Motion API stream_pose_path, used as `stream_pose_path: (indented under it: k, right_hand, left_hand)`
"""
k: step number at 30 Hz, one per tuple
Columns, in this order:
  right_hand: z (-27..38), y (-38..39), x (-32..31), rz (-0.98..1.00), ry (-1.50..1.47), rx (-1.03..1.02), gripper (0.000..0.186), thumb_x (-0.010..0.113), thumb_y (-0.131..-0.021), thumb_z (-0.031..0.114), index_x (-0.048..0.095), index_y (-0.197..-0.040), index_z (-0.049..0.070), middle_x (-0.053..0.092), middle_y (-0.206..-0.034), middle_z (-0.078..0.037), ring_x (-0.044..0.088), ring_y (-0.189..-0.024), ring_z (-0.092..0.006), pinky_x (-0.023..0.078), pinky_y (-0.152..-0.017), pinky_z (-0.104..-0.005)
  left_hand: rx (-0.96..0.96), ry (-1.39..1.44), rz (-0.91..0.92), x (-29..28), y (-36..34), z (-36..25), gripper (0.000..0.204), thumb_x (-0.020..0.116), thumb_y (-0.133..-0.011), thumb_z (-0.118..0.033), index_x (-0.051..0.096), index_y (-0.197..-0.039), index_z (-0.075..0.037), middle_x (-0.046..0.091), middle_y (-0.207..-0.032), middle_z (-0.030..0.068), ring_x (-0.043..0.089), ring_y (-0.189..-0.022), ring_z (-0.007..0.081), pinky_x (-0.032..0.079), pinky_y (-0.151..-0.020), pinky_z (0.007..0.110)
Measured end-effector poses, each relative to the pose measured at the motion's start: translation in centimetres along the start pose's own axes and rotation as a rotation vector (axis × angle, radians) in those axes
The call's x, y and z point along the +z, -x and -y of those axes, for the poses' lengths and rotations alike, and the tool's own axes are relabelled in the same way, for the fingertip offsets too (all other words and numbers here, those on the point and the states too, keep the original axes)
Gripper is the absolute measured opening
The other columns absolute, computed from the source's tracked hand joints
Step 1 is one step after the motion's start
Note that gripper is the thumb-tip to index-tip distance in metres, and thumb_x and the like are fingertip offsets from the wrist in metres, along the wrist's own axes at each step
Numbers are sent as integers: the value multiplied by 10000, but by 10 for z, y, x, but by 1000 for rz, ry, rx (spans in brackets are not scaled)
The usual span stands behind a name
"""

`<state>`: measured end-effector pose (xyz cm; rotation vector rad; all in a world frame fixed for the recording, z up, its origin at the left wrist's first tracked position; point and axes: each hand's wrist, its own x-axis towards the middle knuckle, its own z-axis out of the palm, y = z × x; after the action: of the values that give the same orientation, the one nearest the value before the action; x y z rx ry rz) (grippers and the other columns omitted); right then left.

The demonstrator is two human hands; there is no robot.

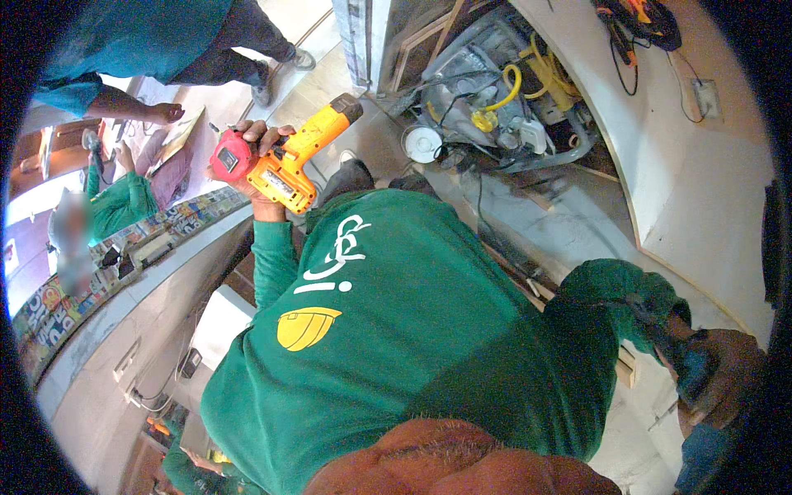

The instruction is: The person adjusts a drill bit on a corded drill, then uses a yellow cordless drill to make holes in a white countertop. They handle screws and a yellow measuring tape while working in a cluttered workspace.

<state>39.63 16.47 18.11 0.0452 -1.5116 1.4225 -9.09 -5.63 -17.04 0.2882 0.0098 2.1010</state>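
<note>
My left hand (262,139) is raised at the upper left, its fingers closed around a red tape measure (233,157) and a yellow cordless drill (289,171) side by side. The drill slants up to the right and ends in a dark tip. Out at the far right, my right hand (726,371) is curled around something dark and bluish, too shadowed to name. Blue cloth (703,458) shows just below that hand. My green shirt (388,305) fills the middle and hides much of what lies beneath.
A grey tubular-framed machine (495,99) with a coiled yellow hose stands ahead, beside a round white container (423,143). A pale wall (701,165) curves along the right. Upper left, one person in teal (140,41) stands near another in green (124,202). A mosaic-edged counter (107,276) runs at left.
</note>
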Motion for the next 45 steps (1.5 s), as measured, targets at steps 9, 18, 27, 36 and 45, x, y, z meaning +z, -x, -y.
stream_pose_path:
  k: [9,18,27,36,45]
  right_hand:
    - [-24,-5,-24,-146,162,53,570,738,-806,299,555,-1209,-61,633,-972,-190,523,-572,-156,429,-537,-290]
    - [-71,90,-22,-649,638,276,565,766,-789,280,589,-1204,-60,660,-936,-198,537,-556,-162,438,-509,-289]
    - [-20,43,8,-509,1157,567,591,775,-801,156,583,-1313,-70,697,-1096,-175,640,-884,-208,510,-781,-330]
    - [-92,23,-87,-120,1802,421,814,790,-831,173,404,-1523,-17,621,-1306,-323,653,-1131,-473,542,-967,-486]
    - [-120,20,-141,-87,1989,766,916,747,-879,241,224,-1612,73,617,-1293,-260,701,-1022,-426,587,-872,-503]
  left_hand:
    - [-1,27,21,-9,-5,-4,862,911,-619,-654,617,-1228,-119,616,-1035,6,543,-823,152,315,-1116,454]
    - [-154,-199,-171,-4,-3,-16,801,756,-746,-715,598,-1231,-98,626,-1007,36,582,-777,186,411,-1088,565]
    - [-50,-26,-5,-9,26,0,792,860,-749,-585,574,-1317,-113,598,-1070,42,559,-827,176,339,-1112,514]
    - [-100,-65,26,2,-2,9,776,791,-795,-633,572,-1300,-86,611,-1065,42,563,-838,181,366,-1093,503]
    - [-140,-89,72,23,-13,10,775,787,-797,-635,572,-1303,-89,612,-1066,43,563,-838,182,372,-1089,505]
